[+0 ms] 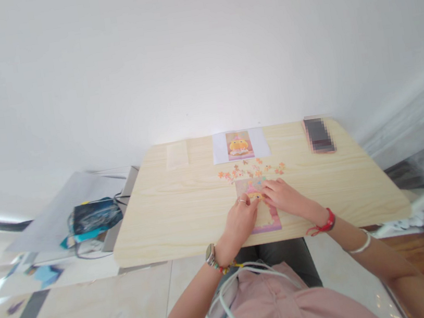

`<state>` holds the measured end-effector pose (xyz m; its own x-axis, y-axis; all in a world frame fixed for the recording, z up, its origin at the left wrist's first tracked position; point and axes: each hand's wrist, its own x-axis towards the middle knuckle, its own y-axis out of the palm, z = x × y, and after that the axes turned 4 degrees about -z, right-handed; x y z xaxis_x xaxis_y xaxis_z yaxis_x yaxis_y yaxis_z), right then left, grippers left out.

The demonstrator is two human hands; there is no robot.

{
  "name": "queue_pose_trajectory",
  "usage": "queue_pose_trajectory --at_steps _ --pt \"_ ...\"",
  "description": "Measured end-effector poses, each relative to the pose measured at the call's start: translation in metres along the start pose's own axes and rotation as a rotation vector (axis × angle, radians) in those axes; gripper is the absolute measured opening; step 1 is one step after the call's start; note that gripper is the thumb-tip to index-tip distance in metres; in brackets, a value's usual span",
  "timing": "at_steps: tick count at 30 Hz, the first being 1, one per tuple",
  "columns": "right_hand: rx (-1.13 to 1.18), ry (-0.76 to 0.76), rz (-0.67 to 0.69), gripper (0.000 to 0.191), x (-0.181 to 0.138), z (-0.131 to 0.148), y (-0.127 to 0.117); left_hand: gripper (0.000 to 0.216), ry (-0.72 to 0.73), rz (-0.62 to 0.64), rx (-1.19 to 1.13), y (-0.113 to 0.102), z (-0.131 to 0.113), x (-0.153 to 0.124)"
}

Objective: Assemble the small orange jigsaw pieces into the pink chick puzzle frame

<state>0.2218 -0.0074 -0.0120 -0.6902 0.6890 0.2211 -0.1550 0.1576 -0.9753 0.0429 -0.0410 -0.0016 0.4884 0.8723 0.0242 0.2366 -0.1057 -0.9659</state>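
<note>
A small, partly built jigsaw puzzle [271,220] with a pink border lies near the front edge of a light wooden table [172,212]. My left hand [240,220] rests on its left side, fingers curled and pressed down on the pieces. My right hand [284,196] lies on its upper right part, fingertips pinched on the puzzle surface; whether they hold a piece is hidden. Several loose orange and pink puzzle pieces [251,169] are scattered just beyond the puzzle.
A reference picture of a yellow character on white paper [239,145] lies at the table's far edge. A pale sheet [177,155] is left of it, a blurred phone [319,135] at the far right. A dark bag [93,218] sits left of the table. A white wall rises behind.
</note>
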Motion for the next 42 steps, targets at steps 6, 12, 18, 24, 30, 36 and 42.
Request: queue_pose_trajectory --at_steps 6,12,18,24,30,36,42 --pt "0.030 0.041 -0.020 0.013 -0.005 0.006 -0.002 0.028 0.004 0.049 0.043 0.000 -0.002 0.002" --pt "-0.010 0.106 -0.054 0.016 -0.015 0.020 0.001 0.026 0.017 0.058 0.093 0.002 -0.005 0.002" --pt "0.054 0.137 -0.082 0.016 -0.020 0.027 0.002 0.023 0.033 0.037 0.085 0.003 -0.006 0.010" --pt "0.320 0.365 -0.297 0.022 -0.029 -0.018 0.001 0.024 -0.012 -0.004 0.005 -0.003 0.000 0.013" --pt "0.286 0.451 -0.297 0.018 -0.028 -0.068 0.007 0.025 -0.072 -0.179 -0.142 -0.010 0.020 0.006" --pt "0.282 0.307 -0.145 0.016 0.009 -0.081 0.008 0.023 -0.128 -0.241 -0.190 -0.009 0.038 -0.009" --pt "0.230 0.207 -0.011 0.011 0.024 -0.091 0.003 0.024 -0.161 -0.234 -0.189 -0.006 0.046 -0.019"
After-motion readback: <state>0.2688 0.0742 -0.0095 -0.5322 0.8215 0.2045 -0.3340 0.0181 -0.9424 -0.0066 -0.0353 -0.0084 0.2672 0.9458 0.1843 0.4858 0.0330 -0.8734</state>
